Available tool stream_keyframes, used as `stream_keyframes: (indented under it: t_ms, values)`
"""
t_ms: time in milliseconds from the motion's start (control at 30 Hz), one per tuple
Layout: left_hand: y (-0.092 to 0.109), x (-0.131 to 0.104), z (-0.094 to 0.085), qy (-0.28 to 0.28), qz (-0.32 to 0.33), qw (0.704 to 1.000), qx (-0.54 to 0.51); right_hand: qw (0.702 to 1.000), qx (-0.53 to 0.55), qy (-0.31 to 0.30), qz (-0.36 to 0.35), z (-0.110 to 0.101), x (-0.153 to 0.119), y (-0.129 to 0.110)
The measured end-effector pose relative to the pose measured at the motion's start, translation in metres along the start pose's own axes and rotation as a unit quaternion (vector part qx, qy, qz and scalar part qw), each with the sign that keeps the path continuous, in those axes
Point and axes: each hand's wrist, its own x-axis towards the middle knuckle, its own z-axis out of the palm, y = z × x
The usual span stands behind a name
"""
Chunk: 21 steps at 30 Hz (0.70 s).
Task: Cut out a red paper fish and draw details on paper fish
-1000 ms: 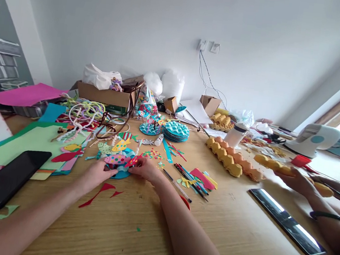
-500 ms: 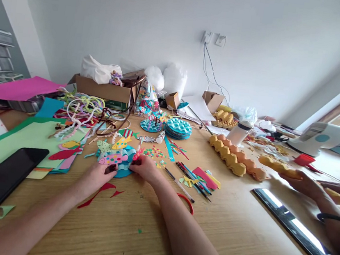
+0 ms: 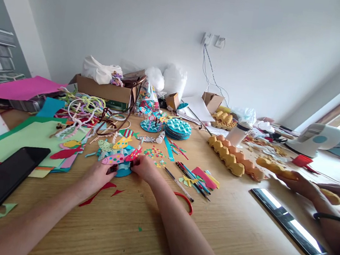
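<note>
A blue scalloped paper base [image 3: 123, 170] stands near the middle of the table, with paper fish around it. My left hand [image 3: 102, 175] is at its left side, fingers closed by the lower edge of a spotted pink fish [image 3: 112, 159]. My right hand [image 3: 143, 167] is at its right side, fingers pinched at the base's edge just below a red fish [image 3: 134, 154]. What the fingertips grip is too small to make out. A yellow fish [image 3: 122, 142] and a pale green fish [image 3: 105, 145] stand behind the pink one.
Pens [image 3: 196, 180] and orange-handled scissors [image 3: 186, 202] lie right of my hands. A black phone [image 3: 6, 175] rests on the left. Behind are stacked blue discs [image 3: 177, 128] and egg carton strips [image 3: 227, 155]. Another person's hands [image 3: 302, 185] hold a yellow carton strip at right.
The red fish beside my right hand now shows its side more broadly. The pink fish has shifted slightly right and my hands have barely moved.
</note>
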Motion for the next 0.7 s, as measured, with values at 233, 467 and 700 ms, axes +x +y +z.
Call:
stream_keyframes:
  t_ms: [233,467,700]
  values:
    - [0.0062,-0.0023,-0.0023,0.001,-0.001,1.000,0.003,1.000,-0.005,-0.011,0.013,-0.0016,0.0018,0.0020]
    - [0.0053,-0.0004,-0.0013,0.001,-0.003,1.000,0.000,1.000,-0.006,-0.020,0.021,-0.0023,0.0028,0.0031]
    - [0.0055,-0.0015,-0.0003,0.009,0.005,1.000,-0.012,0.999,0.002,-0.032,0.037,-0.0039,0.0063,0.0020]
